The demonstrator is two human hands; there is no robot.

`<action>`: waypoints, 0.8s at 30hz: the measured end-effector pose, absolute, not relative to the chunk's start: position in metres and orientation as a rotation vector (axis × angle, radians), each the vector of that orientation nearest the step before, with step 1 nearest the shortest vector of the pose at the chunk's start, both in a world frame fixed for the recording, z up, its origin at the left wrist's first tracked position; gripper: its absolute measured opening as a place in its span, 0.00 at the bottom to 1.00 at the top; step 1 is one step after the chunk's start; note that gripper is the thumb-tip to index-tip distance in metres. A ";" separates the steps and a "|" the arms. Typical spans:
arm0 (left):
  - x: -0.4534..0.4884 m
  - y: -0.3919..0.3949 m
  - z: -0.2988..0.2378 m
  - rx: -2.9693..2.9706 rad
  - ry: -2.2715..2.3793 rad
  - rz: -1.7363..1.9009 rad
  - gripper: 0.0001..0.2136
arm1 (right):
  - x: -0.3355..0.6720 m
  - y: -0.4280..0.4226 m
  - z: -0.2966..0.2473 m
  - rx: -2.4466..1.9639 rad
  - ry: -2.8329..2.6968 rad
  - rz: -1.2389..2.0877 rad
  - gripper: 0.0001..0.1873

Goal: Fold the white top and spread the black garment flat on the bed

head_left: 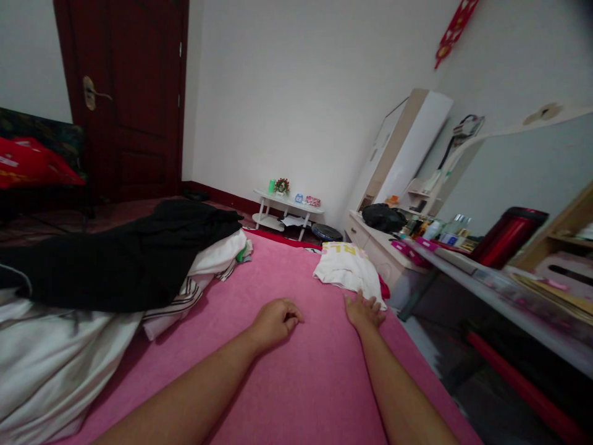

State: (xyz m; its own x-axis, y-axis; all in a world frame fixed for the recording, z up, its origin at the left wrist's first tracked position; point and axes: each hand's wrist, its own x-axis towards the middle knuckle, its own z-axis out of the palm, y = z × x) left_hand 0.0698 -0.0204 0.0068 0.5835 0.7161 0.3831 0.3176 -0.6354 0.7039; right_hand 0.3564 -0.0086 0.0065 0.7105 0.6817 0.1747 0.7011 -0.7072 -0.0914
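The pink bed (306,377) fills the lower middle, its right edge slanting down past a cluttered desk (491,298). Its surface stretches between a clothes pile (120,259) at left and a white shirt (345,267) right of centre. I see the hands apart: left hand (274,322) half curled, at centre; right hand (364,311) spread, touching the shirt's near edge. Dark red door (134,93), upper left.

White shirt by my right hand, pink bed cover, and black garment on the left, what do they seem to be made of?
White shirt: probably cotton-like knit, matte, going by its soft folds and lack of shine. Pink bed cover: perhaps brushed or plush fabric, given the mottled, matte surface. Black garment: soft matte cloth by its drape, but too dark to tell the fibre.
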 end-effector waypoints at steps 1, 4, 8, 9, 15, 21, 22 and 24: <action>0.069 -0.020 0.006 2.238 0.823 0.891 0.12 | 0.351 -0.016 0.007 -2.768 -1.164 -0.152 0.37; 0.068 -0.021 0.007 2.287 0.822 0.864 0.12 | 0.334 -0.038 0.007 -2.748 -1.259 -0.058 0.36; 0.062 -0.037 0.013 2.466 0.808 0.818 0.12 | 0.311 -0.060 0.004 -2.692 -1.343 -0.064 0.36; 0.059 -0.044 0.015 2.518 0.814 0.802 0.13 | 0.308 -0.064 0.002 -2.677 -1.359 -0.084 0.36; 0.017 -0.083 0.035 2.754 0.564 0.504 0.21 | 0.308 -0.072 -0.003 -2.592 -1.428 -0.140 0.36; -0.081 -0.040 0.122 2.875 1.047 0.478 0.24 | 0.311 -0.072 -0.002 -2.552 -1.422 -0.179 0.36; -0.101 -0.027 0.137 2.815 1.314 0.627 0.24 | 0.311 -0.071 -0.002 -2.552 -1.418 -0.181 0.36; -0.140 -0.006 0.159 2.503 1.881 0.892 0.25 | 0.311 -0.071 -0.002 -2.553 -1.411 -0.182 0.36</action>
